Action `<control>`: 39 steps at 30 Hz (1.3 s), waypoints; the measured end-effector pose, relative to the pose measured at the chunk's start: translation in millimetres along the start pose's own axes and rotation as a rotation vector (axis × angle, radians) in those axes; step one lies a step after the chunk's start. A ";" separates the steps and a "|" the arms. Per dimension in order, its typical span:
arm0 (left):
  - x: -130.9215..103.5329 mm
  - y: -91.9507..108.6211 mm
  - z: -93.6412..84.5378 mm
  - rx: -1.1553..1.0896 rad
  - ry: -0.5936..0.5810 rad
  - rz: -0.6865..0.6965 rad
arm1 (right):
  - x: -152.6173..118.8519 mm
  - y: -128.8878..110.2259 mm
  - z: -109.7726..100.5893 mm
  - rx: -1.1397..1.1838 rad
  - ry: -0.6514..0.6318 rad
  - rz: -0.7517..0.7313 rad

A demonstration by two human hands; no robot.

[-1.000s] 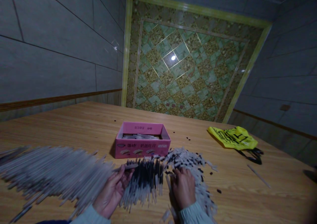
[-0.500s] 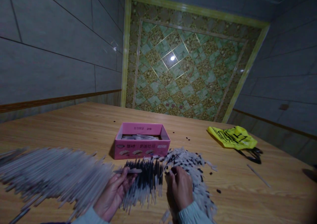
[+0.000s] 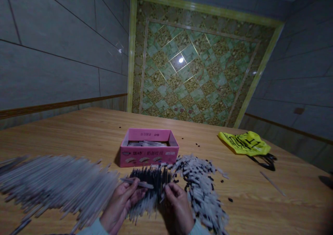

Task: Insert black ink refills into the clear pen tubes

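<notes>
Between the thumb and fingers of my left hand (image 3: pixel 123 202) is a thin pale stick-like piece (image 3: pixel 140 183), its tip pointing right. My right hand (image 3: pixel 178 202) is pinched near its right end, over a small piece too blurred to make out. Beneath both hands lies a row of thin sticks with black upper ends (image 3: pixel 148 174). Just behind them stands an open pink box (image 3: pixel 148 156) with pale pieces inside. A wide pile of long translucent sticks (image 3: pixel 59 183) spreads to the left. To the right is a heap of short pale and black pieces (image 3: pixel 205 193).
A yellow bag (image 3: pixel 244 143) with black print and black straps lies at the right of the wooden table (image 3: pixel 99 124). One loose stick (image 3: pixel 272 183) rests in front of it. A few small black bits are scattered about.
My right hand has moved left, from the heap of short pieces to beside the held piece. That piece now tilts down to the right, and my left hand has shifted slightly right.
</notes>
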State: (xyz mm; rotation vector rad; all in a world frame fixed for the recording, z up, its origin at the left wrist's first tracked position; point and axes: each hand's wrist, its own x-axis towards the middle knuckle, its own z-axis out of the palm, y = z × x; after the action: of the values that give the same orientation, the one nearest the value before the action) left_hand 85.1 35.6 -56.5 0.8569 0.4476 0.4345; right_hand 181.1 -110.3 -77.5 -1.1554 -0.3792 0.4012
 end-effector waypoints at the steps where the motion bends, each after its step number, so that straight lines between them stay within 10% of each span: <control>1: -0.3 0.1 0.1 0.004 -0.004 -0.005 | -0.1 0.5 -0.2 0.077 -0.024 0.051; 11: -0.9 1.4 2.4 0.023 -0.005 0.004 | -5.3 1.4 0.4 0.203 -0.124 0.109; 19: 0.8 -3.8 -1.8 0.045 -0.014 -0.001 | -0.3 10.4 -5.9 -0.188 -0.039 -0.174; 39: -1.4 -3.1 -1.1 0.073 -0.023 -0.015 | 13.6 -15.8 -32.3 -0.806 0.109 -0.347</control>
State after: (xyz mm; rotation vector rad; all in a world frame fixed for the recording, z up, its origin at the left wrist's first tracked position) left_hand 83.9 33.7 -59.3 0.9282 0.4507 0.3958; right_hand 210.3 -134.9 -73.1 -1.8421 -0.6633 -0.1483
